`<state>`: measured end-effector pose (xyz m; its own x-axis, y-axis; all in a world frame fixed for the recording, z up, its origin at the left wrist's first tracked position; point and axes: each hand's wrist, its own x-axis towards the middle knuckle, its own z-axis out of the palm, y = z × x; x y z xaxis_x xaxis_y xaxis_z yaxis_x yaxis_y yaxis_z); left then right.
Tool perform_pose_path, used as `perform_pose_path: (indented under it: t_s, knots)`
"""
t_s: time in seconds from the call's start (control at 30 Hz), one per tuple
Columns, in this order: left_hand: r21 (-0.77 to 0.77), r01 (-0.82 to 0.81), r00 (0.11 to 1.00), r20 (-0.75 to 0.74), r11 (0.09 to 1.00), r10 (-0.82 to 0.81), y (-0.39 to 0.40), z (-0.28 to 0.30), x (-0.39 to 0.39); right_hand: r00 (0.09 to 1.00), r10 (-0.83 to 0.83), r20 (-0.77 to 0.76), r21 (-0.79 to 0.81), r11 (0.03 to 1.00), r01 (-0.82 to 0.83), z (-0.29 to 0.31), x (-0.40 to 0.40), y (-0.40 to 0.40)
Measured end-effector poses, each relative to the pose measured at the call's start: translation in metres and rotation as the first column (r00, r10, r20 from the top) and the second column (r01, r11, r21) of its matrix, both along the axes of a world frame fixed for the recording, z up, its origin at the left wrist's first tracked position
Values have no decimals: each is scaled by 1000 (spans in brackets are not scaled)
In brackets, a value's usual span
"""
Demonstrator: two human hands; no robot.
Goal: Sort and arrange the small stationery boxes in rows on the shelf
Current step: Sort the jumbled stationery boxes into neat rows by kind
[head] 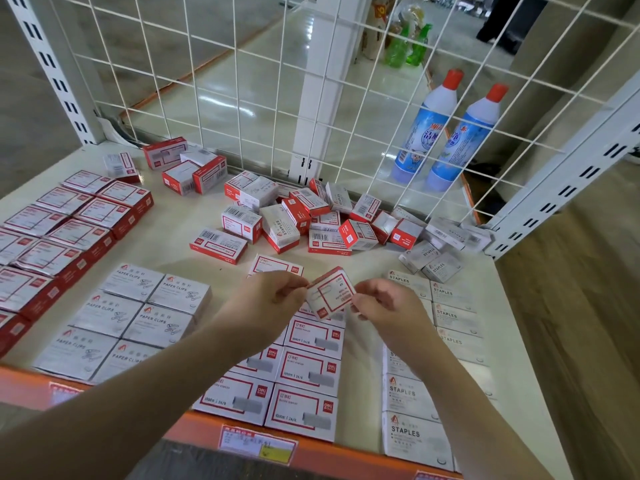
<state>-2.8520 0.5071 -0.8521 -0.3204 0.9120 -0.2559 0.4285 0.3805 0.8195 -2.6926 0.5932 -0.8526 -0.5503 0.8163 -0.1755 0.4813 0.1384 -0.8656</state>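
Your left hand (277, 292) and right hand (381, 303) pinch one box (330, 292); four blocks (304, 375) stand in rows, but the pile (311, 216) is left.

A white wire-grid panel (214, 81) is seen standing upright along the far edge, fixed to a white metal post (320, 84) at its middle. Slotted white metal uprights are set at the far left (52, 69) and at the right (568, 181). Beyond the grid, on the right, two white-and-blue plastic bottles with red caps (446, 129) are stood side by side, upright. Farther off, two green plastic bottles (408, 46) are seen, blurred by distance. A glossy pale floor (242, 98) is visible through the mesh. On the near orange edge strip (194, 431), a red-bordered paper price label (258, 445) is stuck.
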Motion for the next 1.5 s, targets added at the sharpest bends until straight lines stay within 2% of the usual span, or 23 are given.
perform_pose_path:
  t_s: [0.07, 0.17, 0.33, 0.53, 0.63, 0.73, 0.83, 0.93, 1.1, 1.23, 1.5]
  knots:
    - [-6, 20, 998, 60, 1000, -20, -1, 1, 5, 995, -48, -85, -24, 999, 46, 3, 2, 0]
    - [27, -6, 995, 95, 1000, 3, 1, 4, 7, 994, -46, -100, -24, 999, 44, 4, 3, -2]
    - [116, 38, 998, 44, 993, -43, 5, 13, 3, 994, 14, -108, -1, 1000, -14, 7, 3, -6]
    - [83, 74, 997, -10, 994, -73, 12, 18, 2, 991, 1, -134, 0, 1000, -1, 9, 0, -5]
    - [87, -21, 1000, 8, 996, 20, 13, 15, 0, 998, 36, -50, 14, 999, -35, 0, 0, -4]
    - [77, -158, 983, 107, 984, 149, 12, 13, 0, 997, 65, 30, 48, 997, -66, -8, -1, -7]
    - [27, -304, 916, 282, 952, 284, 12, 13, 2, 998, 55, 19, 102, 993, -57, -10, -6, -10]
    - [-30, -345, 869, 367, 938, 331, 12, 13, 5, 999, 33, -18, 155, 987, -30, -11, -8, -11]
    - [-73, -321, 884, 334, 944, 326, 8, 8, 3, 998, 23, -66, 165, 986, -12, -10, -4, -9]
    - [-73, -249, 913, 315, 966, 259, 5, 4, 5, 997, 41, -67, 158, 987, -30, -7, 0, -7]
    - [-42, -102, 989, 103, 994, 105, 2, 0, 6, 997, 51, -60, 162, 986, -40, -6, 5, -8]
